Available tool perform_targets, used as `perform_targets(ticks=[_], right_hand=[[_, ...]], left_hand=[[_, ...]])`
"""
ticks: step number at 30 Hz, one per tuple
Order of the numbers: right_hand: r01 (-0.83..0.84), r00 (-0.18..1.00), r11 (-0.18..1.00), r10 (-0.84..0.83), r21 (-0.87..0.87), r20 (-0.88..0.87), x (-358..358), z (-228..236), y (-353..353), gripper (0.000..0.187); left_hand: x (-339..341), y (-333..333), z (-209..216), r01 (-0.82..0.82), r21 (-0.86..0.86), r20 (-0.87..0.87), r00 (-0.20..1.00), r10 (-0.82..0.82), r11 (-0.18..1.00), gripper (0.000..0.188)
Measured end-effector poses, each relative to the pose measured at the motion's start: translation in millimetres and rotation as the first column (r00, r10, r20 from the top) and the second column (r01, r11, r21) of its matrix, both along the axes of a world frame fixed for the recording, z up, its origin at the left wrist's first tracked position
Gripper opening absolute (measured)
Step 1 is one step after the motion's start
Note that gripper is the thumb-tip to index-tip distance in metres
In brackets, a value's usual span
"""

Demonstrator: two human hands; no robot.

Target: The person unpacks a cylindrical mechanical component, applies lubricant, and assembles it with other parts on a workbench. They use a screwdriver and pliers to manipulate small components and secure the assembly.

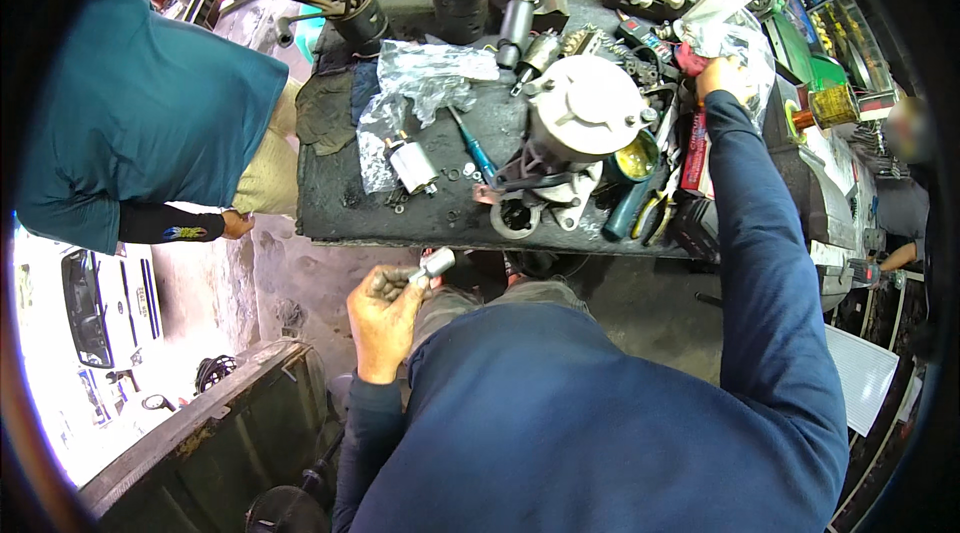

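Head view: the left hand [383, 318] is clamped on a small silvery metal cylinder [437, 263], held just short of the near edge of the dark workbench [400, 221]. The right hand [727, 81] touches a clear plastic bag [740, 33] — whether its fingers close on anything cannot be told — while a round pale metal housing [588, 108] and a teal-handled screwdriver [477, 156] lie between.

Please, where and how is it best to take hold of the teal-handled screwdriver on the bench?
Probably by its thick teal handle, from above and the person's near side. The handle end points toward the bench's near edge, and the thin shaft points away. The silver cylinder lies to its left, so coming from there looks less handy.
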State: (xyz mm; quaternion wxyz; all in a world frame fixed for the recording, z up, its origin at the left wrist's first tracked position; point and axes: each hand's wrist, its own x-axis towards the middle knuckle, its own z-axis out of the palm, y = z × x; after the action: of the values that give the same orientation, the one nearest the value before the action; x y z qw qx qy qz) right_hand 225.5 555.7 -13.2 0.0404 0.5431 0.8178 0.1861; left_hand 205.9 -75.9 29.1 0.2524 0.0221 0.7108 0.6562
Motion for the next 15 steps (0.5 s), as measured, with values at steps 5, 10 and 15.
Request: perform_targets(ticks=[5, 10, 15], right_hand=[[-0.096, 0.887, 0.995, 0.075, -0.023, -0.456, 27, 133, -71, 0.083], [-0.85, 0.413, 0.445, 0.23, -0.282, -0.881, 107, 229, -299, 0.027], [-0.619, 0.76, 0.04, -0.22, -0.784, -0.611, 45, 109, -464, 0.026]], left_hand=[[-55, -9, -9, 0.116, 0.027, 0.061, 0.991, -0.118, 0.993, 0.008], [-106, -6, -21, 0.298, 0.041, 0.035, 0.954, -0.299, 0.954, 0.008], [-122, 8, -29, 0.425, -0.184, -0.206, 0.865, -0.457, 0.886, 0.013]])
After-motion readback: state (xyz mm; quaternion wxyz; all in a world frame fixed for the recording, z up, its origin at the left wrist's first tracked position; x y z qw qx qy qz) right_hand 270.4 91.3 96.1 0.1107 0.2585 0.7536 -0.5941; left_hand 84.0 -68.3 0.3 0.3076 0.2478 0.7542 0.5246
